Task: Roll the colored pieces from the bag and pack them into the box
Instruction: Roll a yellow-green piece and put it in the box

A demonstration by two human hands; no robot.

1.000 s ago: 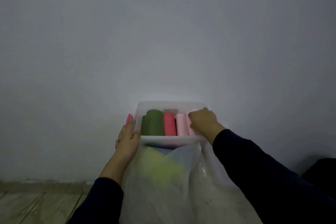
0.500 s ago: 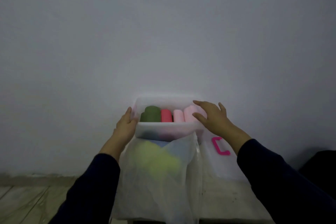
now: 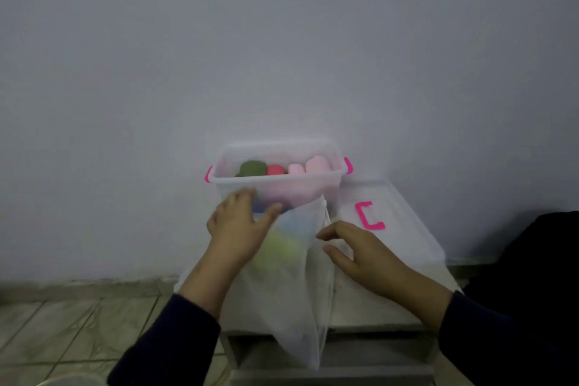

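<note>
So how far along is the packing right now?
Four rolls already stand in the box: green, red and two pink. In hand: the left hand reaches into the bag; the right hand hovers beside it. Left: yellow-green and blue pieces inside the bag.

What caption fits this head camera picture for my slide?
Two hands, left and right, reach for the bag in front of a box of rolled colored pieces.

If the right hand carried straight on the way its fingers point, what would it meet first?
Likely the translucent bag: the right hand points left toward its edge, apparently just short of it, though depth is unclear.
</note>
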